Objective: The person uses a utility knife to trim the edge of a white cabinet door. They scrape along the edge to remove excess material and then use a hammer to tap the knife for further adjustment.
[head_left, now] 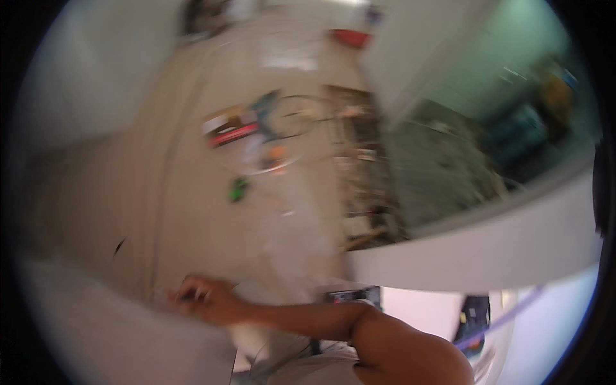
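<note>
Can see right hand (204, 298) extended leftward, perhaps for balance, with curled fingers too smeared to tell whether pinching anything, and left hand out of view; then dark sliver (119, 247) on floor (208, 237), green object (238, 189), red-sided box (232, 133), perhaps set down for easy reach, and far red item (351, 37), unreadable.

Beige floor (199, 192), centre; light glare (289, 61), twelve o'clock; pale wall (90, 77), ten o'clock; greenish wall (487, 64), two o'clock; grey floor (436, 173), three o'clock; whitish surface (475, 263), four o'clock.
</note>
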Motion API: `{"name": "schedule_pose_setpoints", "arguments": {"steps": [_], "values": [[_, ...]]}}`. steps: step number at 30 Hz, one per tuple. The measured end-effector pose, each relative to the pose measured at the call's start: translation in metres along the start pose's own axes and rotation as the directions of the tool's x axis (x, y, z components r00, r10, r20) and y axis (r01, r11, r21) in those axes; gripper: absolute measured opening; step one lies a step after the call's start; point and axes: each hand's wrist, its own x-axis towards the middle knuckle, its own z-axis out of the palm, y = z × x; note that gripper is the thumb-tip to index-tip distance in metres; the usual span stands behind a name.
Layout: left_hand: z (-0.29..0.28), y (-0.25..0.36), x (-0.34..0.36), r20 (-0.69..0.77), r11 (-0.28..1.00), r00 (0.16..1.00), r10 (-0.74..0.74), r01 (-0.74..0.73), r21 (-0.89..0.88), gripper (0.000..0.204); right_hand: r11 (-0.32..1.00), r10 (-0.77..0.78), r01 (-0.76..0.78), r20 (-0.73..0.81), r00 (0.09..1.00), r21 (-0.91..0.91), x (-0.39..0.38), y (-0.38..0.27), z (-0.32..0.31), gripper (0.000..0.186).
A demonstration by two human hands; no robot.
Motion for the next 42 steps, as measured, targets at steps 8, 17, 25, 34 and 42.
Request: {"name": "schedule_pose_setpoints", "arguments": {"steps": [8,17,25,34,42], "values": [[-0.006,0.007,0.024,-0.085,0.925,0.924,0.374,-0.378,-0.041,0.026,0.944,-0.04,-0.074,0.335,0.942,0.321,0.057,-0.09,0.056,0.034],[0.002,-0.001,0.012,-0.183,0.891,0.897,0.402,-0.429,-0.147,0.051,0.896,-0.131,-0.119,0.509,0.851,0.429,0.042,-0.136,0.129,0.039],[0.009,-0.007,0.024,-0.203,0.83,0.85,0.485,-0.521,-0.2,0.055,0.912,-0.312,0.133,0.445,0.839,0.389,0.04,-0.148,0.152,0.044],[0.009,-0.014,0.027,-0.162,0.778,0.839,0.519,-0.542,-0.318,0.042,0.928,-0.371,0.272,0.54,0.756,0.256,0.043,-0.165,0.147,0.04],[0.009,-0.011,0.027,-0.176,0.769,0.84,0.513,-0.541,-0.34,0.041,0.943,-0.334,0.286,0.497,0.801,0.172,0.041,-0.166,0.151,0.032]]}}
